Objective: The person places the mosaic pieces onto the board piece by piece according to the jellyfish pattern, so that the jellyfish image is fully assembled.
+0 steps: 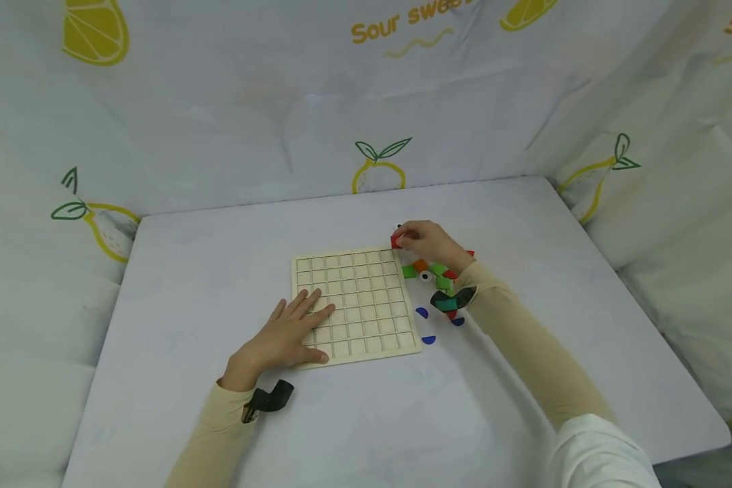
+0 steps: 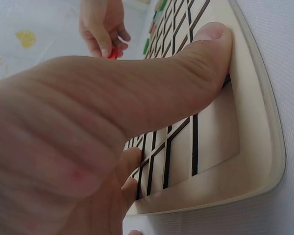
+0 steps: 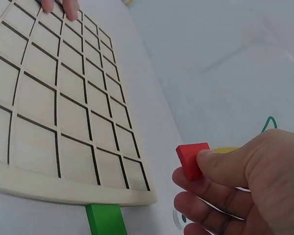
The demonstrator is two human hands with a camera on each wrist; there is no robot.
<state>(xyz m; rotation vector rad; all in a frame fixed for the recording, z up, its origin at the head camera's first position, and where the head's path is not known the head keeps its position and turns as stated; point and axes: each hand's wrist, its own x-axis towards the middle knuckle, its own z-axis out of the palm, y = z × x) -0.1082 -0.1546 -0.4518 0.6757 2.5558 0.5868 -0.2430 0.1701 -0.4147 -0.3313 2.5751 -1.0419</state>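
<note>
A pale wooden grid board [image 1: 366, 313] lies flat on the white table. My left hand [image 1: 280, 335] rests on its near left part with fingers spread. In the left wrist view, the thumb [image 2: 186, 73] presses along the board's rim. Just past the board's far right corner, my right hand [image 1: 430, 242] pinches a small red block [image 3: 190, 160] between thumb and fingers. The right wrist view has the red block beside the corner, and a green block [image 3: 106, 219] against the board's edge.
Right of the board lie scattered small pieces: an orange block [image 1: 420, 265], a white disc with a black dot [image 1: 425, 276], several green ones [image 1: 442, 282] and blue half-circles [image 1: 428, 339]. The right forearm [image 1: 524, 346] passes over part of them. A lemon-print curtain [image 1: 250, 122] hangs behind the table.
</note>
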